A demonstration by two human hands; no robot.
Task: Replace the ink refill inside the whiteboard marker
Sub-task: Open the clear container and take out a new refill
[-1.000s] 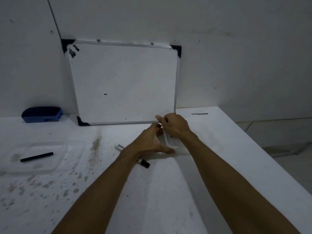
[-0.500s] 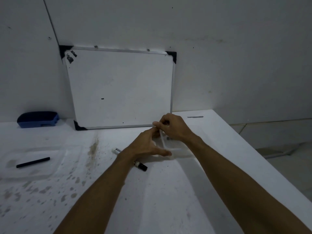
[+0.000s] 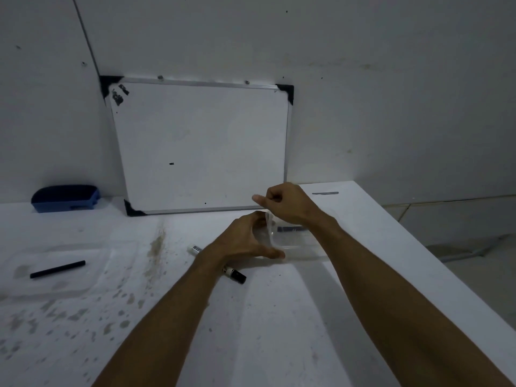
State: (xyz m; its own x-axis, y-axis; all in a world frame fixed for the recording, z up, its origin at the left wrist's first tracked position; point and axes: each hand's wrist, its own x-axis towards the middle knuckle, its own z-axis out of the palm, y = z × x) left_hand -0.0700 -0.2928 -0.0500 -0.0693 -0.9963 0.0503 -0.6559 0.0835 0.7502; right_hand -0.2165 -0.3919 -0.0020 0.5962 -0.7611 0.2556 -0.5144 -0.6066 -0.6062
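The right hand [image 3: 287, 203] has risen a little since half a second ago, and the clear lid [image 3: 268, 226] now stands nearly upright off the left end of the clear box [image 3: 304, 248], where before it lay lower. Its fingers are curled tight with the thumb stuck out to the left, pinching the lid's top edge; the plastic is see-through, so the exact contact is hard to make out. Just below that pinch, the left hand [image 3: 245, 241] spans the box's left end, thumb along the near edge and fingers curved up by the lid, holding it down on the table [image 3: 279, 331].

A dark ink refill [image 3: 289, 228] lies inside the box, just right of the lid and under the right wrist. The whiteboard marker [image 3: 234, 275] lies on the table beneath the left wrist, partly hidden by it. Far left of both hands a second black refill [image 3: 57, 269] rests in a clear tray [image 3: 92, 286]. Behind the grip, the whiteboard [image 3: 201, 146] leans on the wall, with a blue eraser [image 3: 65, 198] to its left.
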